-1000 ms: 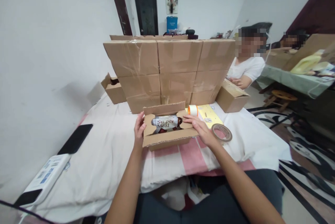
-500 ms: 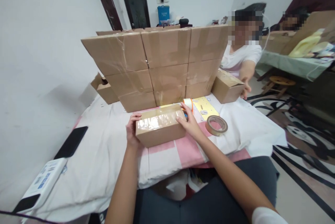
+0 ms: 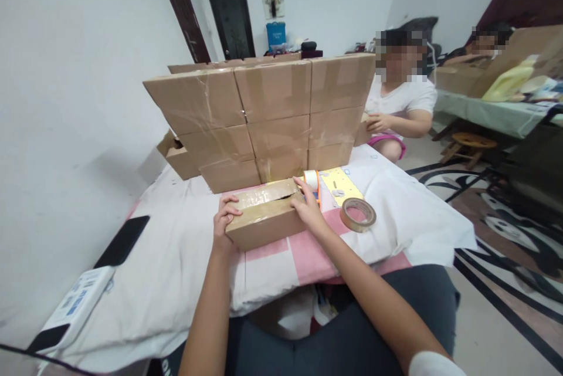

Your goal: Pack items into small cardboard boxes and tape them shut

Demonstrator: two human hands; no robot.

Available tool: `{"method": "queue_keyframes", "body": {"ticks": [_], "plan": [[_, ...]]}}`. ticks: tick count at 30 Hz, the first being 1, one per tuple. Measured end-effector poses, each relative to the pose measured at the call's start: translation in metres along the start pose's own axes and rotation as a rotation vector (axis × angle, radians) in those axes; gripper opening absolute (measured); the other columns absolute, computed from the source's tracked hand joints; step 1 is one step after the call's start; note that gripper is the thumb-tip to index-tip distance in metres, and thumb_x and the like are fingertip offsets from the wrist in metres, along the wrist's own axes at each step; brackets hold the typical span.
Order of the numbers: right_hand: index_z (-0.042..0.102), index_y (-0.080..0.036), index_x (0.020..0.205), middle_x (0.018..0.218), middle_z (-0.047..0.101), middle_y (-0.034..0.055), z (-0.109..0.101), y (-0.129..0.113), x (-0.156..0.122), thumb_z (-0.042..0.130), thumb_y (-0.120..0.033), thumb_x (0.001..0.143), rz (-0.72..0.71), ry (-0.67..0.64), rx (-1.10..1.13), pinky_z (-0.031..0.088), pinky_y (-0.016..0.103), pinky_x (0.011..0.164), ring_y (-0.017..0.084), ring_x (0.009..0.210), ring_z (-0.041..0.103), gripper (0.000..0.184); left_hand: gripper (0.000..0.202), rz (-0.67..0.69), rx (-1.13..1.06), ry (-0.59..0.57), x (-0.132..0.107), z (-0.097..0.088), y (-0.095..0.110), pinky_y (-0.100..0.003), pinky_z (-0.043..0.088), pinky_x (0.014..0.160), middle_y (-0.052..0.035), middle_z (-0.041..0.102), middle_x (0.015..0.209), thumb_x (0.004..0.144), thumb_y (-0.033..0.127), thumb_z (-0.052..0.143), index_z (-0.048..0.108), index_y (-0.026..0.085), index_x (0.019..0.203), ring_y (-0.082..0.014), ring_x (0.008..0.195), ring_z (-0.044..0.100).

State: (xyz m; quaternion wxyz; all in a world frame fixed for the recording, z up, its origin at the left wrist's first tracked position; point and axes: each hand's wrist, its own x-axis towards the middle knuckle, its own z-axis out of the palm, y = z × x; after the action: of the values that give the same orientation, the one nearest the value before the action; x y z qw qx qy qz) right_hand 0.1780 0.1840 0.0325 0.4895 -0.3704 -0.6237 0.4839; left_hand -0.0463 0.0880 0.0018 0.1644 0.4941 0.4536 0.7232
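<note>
A small cardboard box (image 3: 266, 224) lies on the cloth-covered table in front of me, shiny tape along its top. A dark gap shows in the top seam near its right end. My left hand (image 3: 224, 220) grips the left end, fingers over the upper edge. At the right end, my right hand (image 3: 308, 207) holds the box with thumb and fingers on the top. Just beyond that hand stands a tape dispenser (image 3: 311, 181) with an orange edge, partly hidden. A roll of brown tape (image 3: 358, 214) rests to its right.
Behind the box rises a stack of taped cardboard boxes (image 3: 277, 112). An open box (image 3: 176, 156) stands at its left. A black phone-like slab (image 3: 123, 241) and a white power bank-like device (image 3: 74, 305) lie left. A co-worker (image 3: 402, 97) holds a box behind the stack's right end.
The top flap's edge has parted at the right, and my left fingers have come further over the top. The co-worker has drawn the other box back behind the stack.
</note>
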Motion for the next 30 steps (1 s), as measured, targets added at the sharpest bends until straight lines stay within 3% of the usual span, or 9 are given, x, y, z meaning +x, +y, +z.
{"method": "queue_keyframes", "body": {"ticks": [5,9,14,16,19,22,25,27,30], "plan": [[0.055,-0.023,0.136,0.146,0.051,0.0097,0.001,0.005,0.001,0.058,-0.02,0.065,-0.017,-0.009,0.088,0.038,0.042,0.114,0.026,0.134,0.047,0.071,0.023,0.009,0.105,0.047,-0.006,0.006,0.003,-0.047,0.035,0.11,-0.0069,0.057,0.113,0.075,0.028,0.042,0.06,0.02,0.064,-0.0276,0.118,0.052],[0.057,-0.022,0.132,0.139,0.057,0.0124,-0.007,0.013,-0.002,0.062,-0.04,0.079,-0.028,0.015,0.189,0.043,0.045,0.108,0.028,0.127,0.054,0.056,0.021,0.011,0.294,0.043,-0.006,-0.008,0.016,-0.05,0.029,0.114,-0.0065,0.059,0.126,0.075,0.027,0.05,0.068,0.021,0.067,-0.0302,0.129,0.045],[0.056,-0.018,0.126,0.136,0.056,0.0157,-0.036,0.033,0.017,0.058,-0.044,0.085,-0.15,0.279,0.085,0.042,0.047,0.109,0.027,0.127,0.053,0.049,0.033,0.163,0.856,-0.12,-0.007,-0.02,0.059,-0.052,0.022,0.118,-0.003,0.065,0.132,0.091,0.027,0.045,0.078,0.027,0.089,-0.029,0.139,0.038],[0.053,-0.017,0.127,0.137,0.054,0.0173,-0.047,0.046,0.03,0.063,-0.04,0.079,-0.181,0.352,-0.002,0.038,0.048,0.112,0.028,0.131,0.049,0.054,0.034,0.223,1.002,-0.213,-0.011,-0.009,0.077,-0.054,0.02,0.118,-0.0023,0.067,0.132,0.096,0.028,0.042,0.075,0.029,0.104,-0.0277,0.138,0.043],[0.047,-0.018,0.131,0.141,0.051,0.0197,-0.055,0.064,0.045,0.064,-0.036,0.074,-0.127,0.261,0.054,0.04,0.048,0.111,0.029,0.132,0.05,0.063,0.035,0.254,1.175,-0.369,-0.022,0.019,0.093,-0.056,0.014,0.12,-0.0032,0.062,0.14,0.097,0.033,0.047,0.063,0.03,0.128,-0.0271,0.139,0.046],[0.044,-0.019,0.132,0.142,0.052,0.0192,-0.055,0.075,0.051,0.062,-0.035,0.072,-0.058,0.217,0.095,0.046,0.045,0.103,0.027,0.127,0.055,0.065,0.035,0.277,1.282,-0.425,-0.031,0.044,0.094,-0.057,0.016,0.12,-0.0069,0.05,0.152,0.095,0.036,0.052,0.062,0.027,0.128,-0.0305,0.146,0.037],[0.052,-0.02,0.122,0.121,0.066,0.0132,-0.055,0.078,0.051,0.062,-0.034,0.07,0.011,0.205,0.036,0.052,0.041,0.091,0.025,0.106,0.064,0.054,0.025,0.302,1.36,-0.361,-0.031,0.055,0.091,-0.063,0.016,0.119,-0.0084,0.035,0.161,0.093,0.037,0.057,0.07,0.024,0.109,-0.0366,0.153,0.019],[0.059,-0.019,0.104,0.096,0.071,0.0079,-0.057,0.077,0.049,0.063,-0.034,0.07,0.028,0.171,0.013,0.053,0.039,0.08,0.023,0.086,0.066,0.037,0.023,0.298,1.388,-0.351,-0.027,0.058,0.091,-0.065,0.014,0.119,-0.0089,0.029,0.164,0.091,0.039,0.059,0.071,0.023,0.103,-0.039,0.153,0.015],[0.06,-0.018,0.077,0.071,0.065,0.0029,-0.062,0.072,0.044,0.065,-0.04,0.072,0.014,0.135,0.005,0.051,0.034,0.068,0.02,0.067,0.06,0.022,0.033,0.226,1.375,-0.443,-0.021,0.058,0.091,-0.061,0.019,0.12,-0.0149,0.045,0.155,0.09,0.04,0.061,0.064,0.02,0.117,-0.0363,0.144,0.039]]}}
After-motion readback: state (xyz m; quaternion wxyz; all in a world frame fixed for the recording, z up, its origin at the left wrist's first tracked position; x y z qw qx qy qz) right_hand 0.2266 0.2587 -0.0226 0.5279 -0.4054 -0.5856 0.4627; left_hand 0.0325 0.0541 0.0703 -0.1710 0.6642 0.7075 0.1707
